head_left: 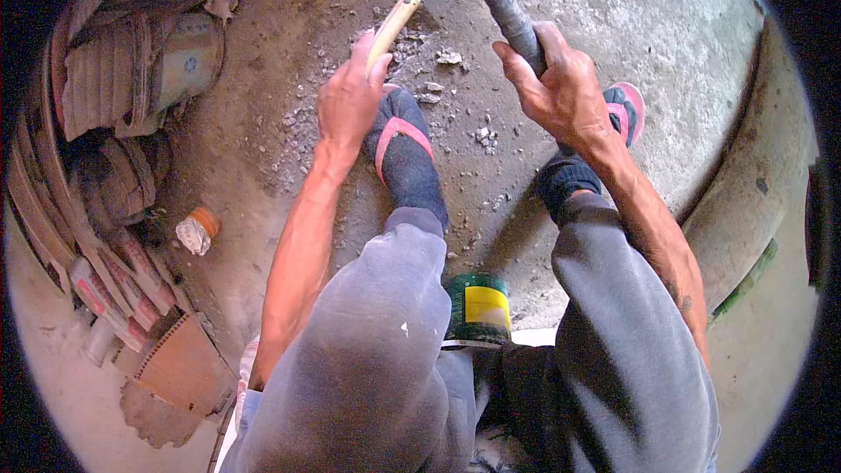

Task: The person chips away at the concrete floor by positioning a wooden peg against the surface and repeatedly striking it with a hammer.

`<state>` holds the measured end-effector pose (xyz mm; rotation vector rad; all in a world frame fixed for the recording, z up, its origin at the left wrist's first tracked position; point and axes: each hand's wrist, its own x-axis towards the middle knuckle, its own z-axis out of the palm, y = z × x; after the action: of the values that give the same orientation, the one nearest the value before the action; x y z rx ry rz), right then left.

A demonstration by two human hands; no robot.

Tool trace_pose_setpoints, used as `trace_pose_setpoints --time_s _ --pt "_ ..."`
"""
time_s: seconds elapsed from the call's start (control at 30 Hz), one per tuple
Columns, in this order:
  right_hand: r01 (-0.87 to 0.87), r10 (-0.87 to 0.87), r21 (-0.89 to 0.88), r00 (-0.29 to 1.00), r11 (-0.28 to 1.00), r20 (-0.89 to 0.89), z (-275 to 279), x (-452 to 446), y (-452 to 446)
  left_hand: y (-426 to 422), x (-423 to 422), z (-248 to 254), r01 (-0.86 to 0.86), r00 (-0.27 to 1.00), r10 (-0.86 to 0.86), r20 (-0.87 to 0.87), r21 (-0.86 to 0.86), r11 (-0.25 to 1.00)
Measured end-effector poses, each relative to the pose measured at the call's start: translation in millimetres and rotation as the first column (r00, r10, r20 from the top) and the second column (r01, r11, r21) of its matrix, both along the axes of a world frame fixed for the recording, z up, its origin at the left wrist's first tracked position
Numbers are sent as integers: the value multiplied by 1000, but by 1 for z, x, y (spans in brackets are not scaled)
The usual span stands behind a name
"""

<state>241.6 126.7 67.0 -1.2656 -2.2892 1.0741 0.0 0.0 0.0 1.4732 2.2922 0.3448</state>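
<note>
My left hand [346,105] is closed around a pale, wood-like handle [394,22] with a small hole near its upper end; the rest of it is hidden in my fist. In my right hand [565,96] is a dark, thick hammer-like shaft [499,0], slanting up to the left. The far end of that shaft is cut off by the top of the view, so its head is hardly visible. Below my left hand lie grey rubble bits [448,58] on the ground, close to my foot in a pink flip-flop [403,136].
A green tin with a yellow label [486,307] stands between my legs. Stacked sacks [144,70] and worn boards [114,271] line the left side. A crumpled orange-and-white wrapper [198,230] lies on the floor. To the right is a long curved grey object [745,175].
</note>
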Motion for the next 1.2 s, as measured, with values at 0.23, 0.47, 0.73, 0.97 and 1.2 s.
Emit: trace_pose_setpoints --time_s 0.23,0.47,0.73,0.97,1.2 --pt "24 18 163 968 986 -250 13 -26 -6 -8 -9 -9 96 989 -79 -126 128 987" --pt "-107 109 -34 993 994 50 -79 -2 -20 -10 -2 -14 80 981 -78 -176 2 997" --pt "79 -59 103 981 992 -186 -28 -23 -16 -10 -5 -15 90 988 -78 -133 92 992" --pt "-6 29 -186 993 983 118 -52 -4 -16 -13 -1 -11 78 988 -75 -133 13 997" --pt "116 -62 179 958 977 -281 -7 -27 -6 -5 -1 -10 61 991 -59 -120 21 998"
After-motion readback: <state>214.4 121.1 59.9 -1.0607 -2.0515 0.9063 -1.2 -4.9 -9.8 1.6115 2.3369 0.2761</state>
